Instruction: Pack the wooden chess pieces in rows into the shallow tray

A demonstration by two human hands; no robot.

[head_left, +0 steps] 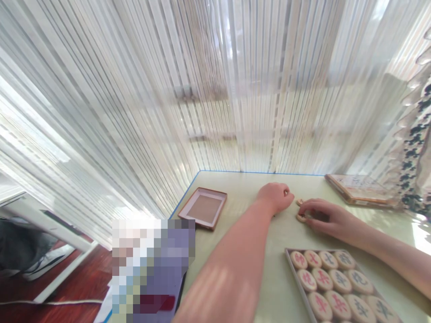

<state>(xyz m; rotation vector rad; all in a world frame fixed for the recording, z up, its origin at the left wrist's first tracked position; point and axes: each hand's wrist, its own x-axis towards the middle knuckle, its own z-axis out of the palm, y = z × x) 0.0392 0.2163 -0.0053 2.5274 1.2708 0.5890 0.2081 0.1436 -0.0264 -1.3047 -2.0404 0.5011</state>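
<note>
At the middle of the table my left hand is closed in a loose fist; whatever it may hold is hidden by the curled fingers. Just to its right, my right hand pinches a round wooden Chinese chess piece between thumb and fingers, low at the tabletop. A second wooden chess piece lies slightly beyond it, between the two hands. Closer to me sits an open box with rows of Chinese chess pieces, lettered in red and dark green.
The box's shallow lid lies hollow side up at the left of the pale table. A flat framed case rests at the back right. Sheer striped curtains hang behind. At the table's left edge a purple item is partly pixelated.
</note>
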